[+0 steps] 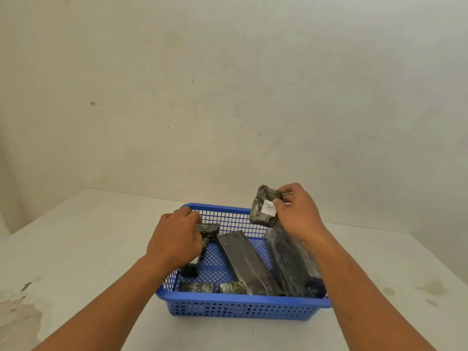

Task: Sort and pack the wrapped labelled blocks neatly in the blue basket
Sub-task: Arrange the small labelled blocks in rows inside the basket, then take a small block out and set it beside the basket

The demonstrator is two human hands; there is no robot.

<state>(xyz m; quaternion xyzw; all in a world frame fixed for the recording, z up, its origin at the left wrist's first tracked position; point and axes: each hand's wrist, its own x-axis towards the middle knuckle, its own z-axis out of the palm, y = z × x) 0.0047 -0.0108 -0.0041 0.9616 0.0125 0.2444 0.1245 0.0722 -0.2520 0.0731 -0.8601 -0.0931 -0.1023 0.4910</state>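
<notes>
Head view: mid-sort, the right hand (297, 214) pinched a labelled block (263, 207) (right of centre) above the blue basket (243, 304); the left hand (174, 239) gripped another inside. Next, probably, a snug placement.

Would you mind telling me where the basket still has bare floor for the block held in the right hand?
In the blue basket, bare mesh shows between the left-side small blocks and the long flat block. The right side is crowded with long blocks; two small blocks fill the near edge. The right hand holds the labelled block; the left hand covers the left corner.
</notes>
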